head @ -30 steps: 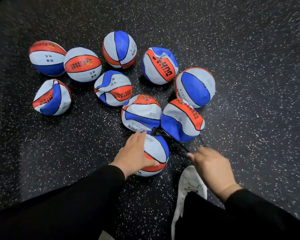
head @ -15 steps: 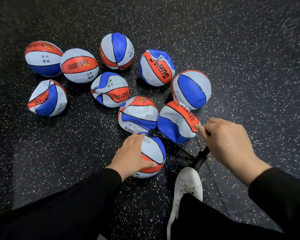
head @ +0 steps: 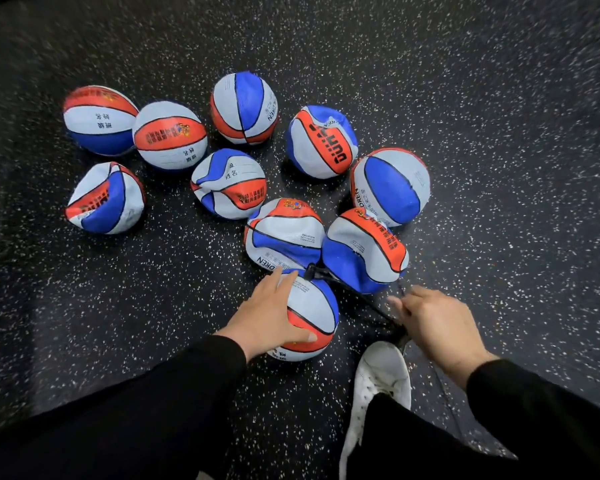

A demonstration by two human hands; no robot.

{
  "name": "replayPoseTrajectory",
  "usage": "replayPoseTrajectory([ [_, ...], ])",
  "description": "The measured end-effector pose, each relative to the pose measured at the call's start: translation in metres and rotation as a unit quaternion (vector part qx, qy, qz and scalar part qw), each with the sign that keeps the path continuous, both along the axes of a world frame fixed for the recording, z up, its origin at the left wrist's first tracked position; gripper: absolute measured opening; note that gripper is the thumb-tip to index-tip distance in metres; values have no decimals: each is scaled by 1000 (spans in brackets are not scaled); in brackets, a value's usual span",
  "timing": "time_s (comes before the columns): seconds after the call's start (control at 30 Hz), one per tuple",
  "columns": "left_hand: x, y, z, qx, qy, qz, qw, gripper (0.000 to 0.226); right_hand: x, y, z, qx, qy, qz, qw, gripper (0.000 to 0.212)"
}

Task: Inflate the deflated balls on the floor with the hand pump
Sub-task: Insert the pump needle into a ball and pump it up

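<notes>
Speckled black rubber floor carries ten red, white and blue balls, most crumpled. Nearest, the left hand rests flat-fingered on a rounder ball with a black hose plugged in. Beside a white shoe, the right hand curls round the hand pump handle, mostly hidden.

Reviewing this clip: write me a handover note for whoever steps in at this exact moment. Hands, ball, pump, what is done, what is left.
Left hand: flat on the nearest ball, fingers straight, steadying it on the floor.
Right hand: grip curled round the pump handle, low beside the white shoe; the pump body is mostly hidden.
Hose: runs from the pump to a black fitting at the top of the nearest ball.
Done: the nearest ball looks rounder than its neighbours; firmness cannot be judged.
Left: keep pumping it, then the other nine balls, several visibly creased, such as the crumpled ball just beyond.
</notes>
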State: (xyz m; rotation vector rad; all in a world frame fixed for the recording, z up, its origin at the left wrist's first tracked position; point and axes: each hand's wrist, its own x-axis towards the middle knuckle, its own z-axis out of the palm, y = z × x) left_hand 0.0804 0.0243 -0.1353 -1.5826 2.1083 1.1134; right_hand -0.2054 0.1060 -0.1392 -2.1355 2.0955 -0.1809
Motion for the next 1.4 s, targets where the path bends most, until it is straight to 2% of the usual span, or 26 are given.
replayPoseTrajectory([
  [0.07,8,-1,-4,18,25,12,999,136,-6,-21,33,-35,-2,-16,999,46],
  [0.17,17,-3,-7,31,54,37,997,136,-19,-42,71,-26,21,-21,999,49],
  [0.3,23,-8,-13,43,75,63,994,130,-4,-7,34,-51,-1,-79,996,49],
  [0.4,28,-10,-11,45,78,52,995,127,16,26,-15,-8,-9,-33,999,50],
  [0.5,31,-11,-5,47,63,22,997,125,8,35,-29,15,-9,-13,1000,48],
  [0.67,33,-11,-6,47,63,15,997,126,5,9,-8,25,-9,-34,999,48],
  [0.8,34,-9,-6,43,63,11,997,127,-5,-25,51,-58,-14,-35,998,46],
  [0.87,33,-10,-6,45,64,11,997,126,-13,-36,65,-66,-4,-53,996,47],
  [0.97,31,-14,-5,45,57,13,997,125,2,-15,30,-39,7,-82,996,46],
  [1.1,31,-14,-3,47,51,12,998,126,23,19,-24,-12,3,-9,1000,53],
  [1.3,26,-12,1,32,42,-1,999,123,2,17,-18,1,-15,-12,1000,60],
  [1.4,29,-10,-5,35,34,6,999,128,-7,-7,34,-37,-42,-30,998,50],
])
